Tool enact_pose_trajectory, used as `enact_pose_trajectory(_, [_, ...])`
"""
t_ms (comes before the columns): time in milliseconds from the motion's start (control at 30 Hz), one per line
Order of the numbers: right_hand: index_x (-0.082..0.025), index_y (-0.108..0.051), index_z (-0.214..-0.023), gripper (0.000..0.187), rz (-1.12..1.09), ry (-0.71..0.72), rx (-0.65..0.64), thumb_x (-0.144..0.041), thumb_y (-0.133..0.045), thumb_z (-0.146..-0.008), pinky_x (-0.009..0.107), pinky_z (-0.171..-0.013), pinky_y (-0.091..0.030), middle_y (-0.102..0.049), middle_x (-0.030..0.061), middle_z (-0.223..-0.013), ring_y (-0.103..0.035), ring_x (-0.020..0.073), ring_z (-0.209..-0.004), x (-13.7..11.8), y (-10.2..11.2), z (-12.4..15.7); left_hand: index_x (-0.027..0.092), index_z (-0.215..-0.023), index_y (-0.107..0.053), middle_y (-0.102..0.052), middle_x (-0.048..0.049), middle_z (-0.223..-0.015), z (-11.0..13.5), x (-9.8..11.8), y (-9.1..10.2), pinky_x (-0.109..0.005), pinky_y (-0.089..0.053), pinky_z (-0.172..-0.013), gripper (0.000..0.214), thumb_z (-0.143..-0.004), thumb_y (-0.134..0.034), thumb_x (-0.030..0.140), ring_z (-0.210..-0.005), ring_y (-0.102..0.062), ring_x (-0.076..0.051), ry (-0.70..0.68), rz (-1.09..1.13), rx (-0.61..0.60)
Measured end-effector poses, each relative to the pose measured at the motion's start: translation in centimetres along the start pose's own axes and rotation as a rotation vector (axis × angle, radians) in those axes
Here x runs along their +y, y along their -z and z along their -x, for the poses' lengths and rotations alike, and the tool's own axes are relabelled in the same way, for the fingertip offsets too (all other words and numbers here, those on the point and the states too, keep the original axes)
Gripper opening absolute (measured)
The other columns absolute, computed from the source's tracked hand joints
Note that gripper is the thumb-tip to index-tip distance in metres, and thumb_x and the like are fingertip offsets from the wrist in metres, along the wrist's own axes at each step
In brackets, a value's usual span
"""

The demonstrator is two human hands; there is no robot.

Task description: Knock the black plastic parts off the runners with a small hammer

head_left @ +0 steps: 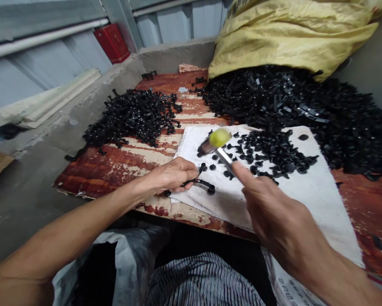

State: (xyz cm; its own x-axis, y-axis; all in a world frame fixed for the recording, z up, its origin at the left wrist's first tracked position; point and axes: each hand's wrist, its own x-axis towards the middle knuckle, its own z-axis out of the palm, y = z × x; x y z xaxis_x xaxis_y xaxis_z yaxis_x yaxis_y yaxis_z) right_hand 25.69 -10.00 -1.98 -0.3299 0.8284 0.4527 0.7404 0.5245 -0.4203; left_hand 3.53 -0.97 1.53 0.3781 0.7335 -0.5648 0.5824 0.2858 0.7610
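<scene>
My left hand (175, 174) is closed on a black bracket-like part (204, 183) with round ends, at the left front edge of a white cloth (321, 204). My right hand (270, 199) grips the metal handle of a mallet (224, 158), whose yellow-green end (219, 137) is blurred by motion. The mallet's head is raised above the cloth, up and to the right of the left hand. Several small black round-headed pegs (253, 148) lie loose on the cloth, some near the left fingers. The inner end of the bracket part is hidden by those fingers.
A heap of black parts (136, 114) lies on the worn red board (165, 148) at left. A larger heap (274, 97) spills from a yellow sack (289, 38) at the back right. A concrete ledge (175, 55) and a red box (112, 42) stand behind.
</scene>
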Motion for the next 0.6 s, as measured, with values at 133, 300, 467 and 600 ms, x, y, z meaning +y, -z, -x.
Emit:
enact_pose_trajectory(133, [-0.023, -0.037, -0.154, 0.067, -0.025, 0.016, -0.034, -0.004, -0.040, -0.089, 0.028, -0.042, -0.046, -0.062, 0.0056, -0.082, -0.055, 0.0171, -0.049, 0.3, -0.1, -0.3, 0.017, -0.055, -0.046, -0.045, 0.0050, -0.043, 0.0, 0.1, 0.1, -0.016, -0.016, -0.033, 0.038, -0.093, -0.045, 0.017, -0.029, -0.031, -0.002, 0.004, -0.029, 0.020])
enact_pose_trajectory(300, [-0.022, -0.045, -0.150, 0.066, -0.021, 0.003, -0.047, -0.004, -0.039, -0.087, 0.032, -0.049, -0.053, -0.066, 0.0080, -0.084, -0.063, 0.0204, -0.056, 0.4, -0.2, -0.4, 0.017, -0.057, -0.048, -0.045, 0.0052, -0.045, 0.0, -0.4, -0.3, -0.017, -0.016, -0.033, 0.035, -0.092, -0.047, 0.020, -0.030, -0.031, -0.003, -0.012, -0.028, 0.002])
enact_pose_trajectory(467, [-0.024, -0.057, -0.138, 0.042, -0.357, -0.277, 0.200, -0.024, -0.050, -0.097, 0.032, -0.063, -0.058, -0.071, 0.0072, -0.092, -0.069, 0.0204, -0.075, 0.4, 0.6, -0.2, 0.016, -0.062, -0.052, -0.047, 0.0045, -0.047, 1.2, 1.3, 2.5, -0.018, -0.024, -0.037, 0.029, -0.090, -0.051, 0.024, -0.035, -0.035, -0.005, -0.022, -0.144, 0.140])
enact_pose_trajectory(600, [-0.028, -0.059, -0.124, 0.040, -0.769, -0.694, 0.437, -0.043, -0.066, -0.088, 0.021, -0.034, -0.040, -0.056, -0.0056, -0.063, -0.047, 0.0112, -0.041, 1.1, 1.0, 0.7, 0.012, -0.090, -0.063, -0.065, -0.0011, -0.075, 2.4, 3.9, 9.5, -0.028, -0.049, -0.069, 0.017, -0.090, -0.051, 0.024, -0.063, -0.054, -0.009, -0.119, -0.352, 0.832])
